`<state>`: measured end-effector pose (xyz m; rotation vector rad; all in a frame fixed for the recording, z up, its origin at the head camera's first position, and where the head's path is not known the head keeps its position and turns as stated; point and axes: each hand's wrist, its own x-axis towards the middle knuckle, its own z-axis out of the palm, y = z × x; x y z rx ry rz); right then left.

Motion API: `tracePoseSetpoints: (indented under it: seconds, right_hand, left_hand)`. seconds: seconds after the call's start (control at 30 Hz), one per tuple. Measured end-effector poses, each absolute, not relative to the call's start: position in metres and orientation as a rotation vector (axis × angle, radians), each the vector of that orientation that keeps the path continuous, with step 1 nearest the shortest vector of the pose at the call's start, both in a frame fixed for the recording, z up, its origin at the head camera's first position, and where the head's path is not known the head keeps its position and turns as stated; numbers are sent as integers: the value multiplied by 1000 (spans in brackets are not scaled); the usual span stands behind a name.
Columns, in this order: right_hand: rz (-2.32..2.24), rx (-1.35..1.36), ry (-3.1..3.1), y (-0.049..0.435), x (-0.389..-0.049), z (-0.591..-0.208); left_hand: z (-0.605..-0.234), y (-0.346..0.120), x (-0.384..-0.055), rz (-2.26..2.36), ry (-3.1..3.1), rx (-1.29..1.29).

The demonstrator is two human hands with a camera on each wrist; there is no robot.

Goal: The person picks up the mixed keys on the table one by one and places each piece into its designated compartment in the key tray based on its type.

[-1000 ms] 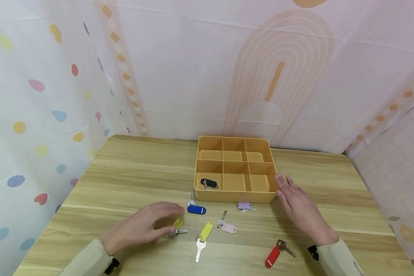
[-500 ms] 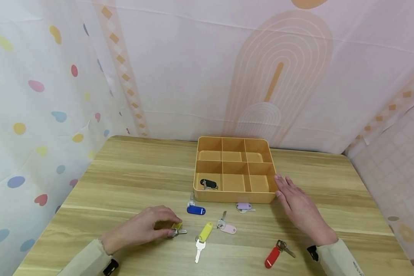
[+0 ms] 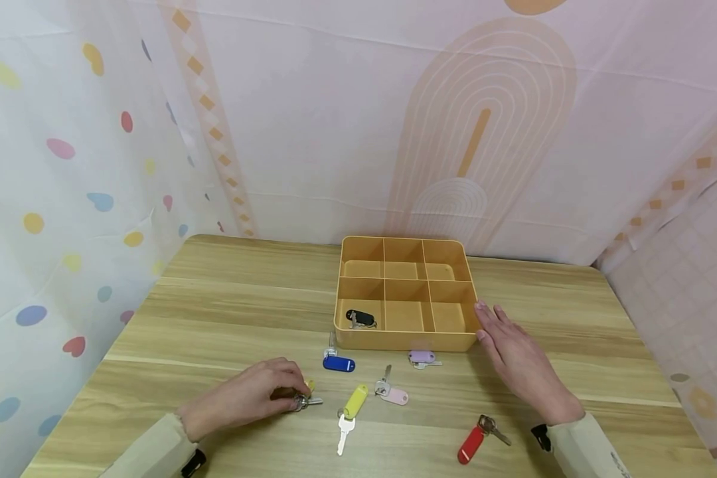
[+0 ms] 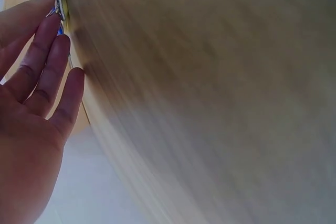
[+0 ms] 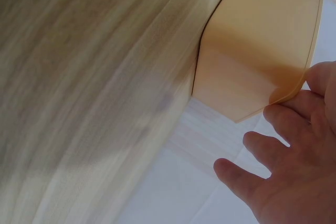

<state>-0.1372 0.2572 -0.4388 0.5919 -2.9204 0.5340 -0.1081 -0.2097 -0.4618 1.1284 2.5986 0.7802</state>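
My left hand (image 3: 251, 393) pinches a key with a yellow tag (image 3: 311, 384) between thumb and fingers, low at the table. Most of that tag is hidden behind the fingers; in the left wrist view the key ring (image 4: 59, 3) shows at the fingertips. Fingers extended, my right hand (image 3: 524, 365) rests against the right side of an orange six-compartment box (image 3: 406, 341). The right wrist view has the fingertips at the box wall (image 5: 252, 45). Inside the front left compartment lies a key with a black tag (image 3: 360, 317).
In front of the box lie keys with a blue tag (image 3: 338, 364), a lilac tag (image 3: 421, 356), a pink tag (image 3: 396, 396), another yellow tag (image 3: 355, 401) and a red tag (image 3: 471, 445). Patterned curtains (image 3: 311, 119) hang behind the wooden table (image 3: 245, 279).
My left hand has come down onto the yellow-tagged key and its thumb and fingers have closed around it. The right hand has stayed at the box.
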Motion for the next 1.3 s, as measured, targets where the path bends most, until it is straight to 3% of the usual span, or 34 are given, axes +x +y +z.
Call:
tracePoseSetpoints:
  seconds: [0.6, 1.3]
  right_hand:
    - [536, 593, -2907, 256, -138, -440]
    - [545, 589, -2903, 256, -138, -440]
  left_hand:
    - [-462, -213, -110, 892, 2647, 1272]
    - [-432, -195, -112, 998, 2693, 1440]
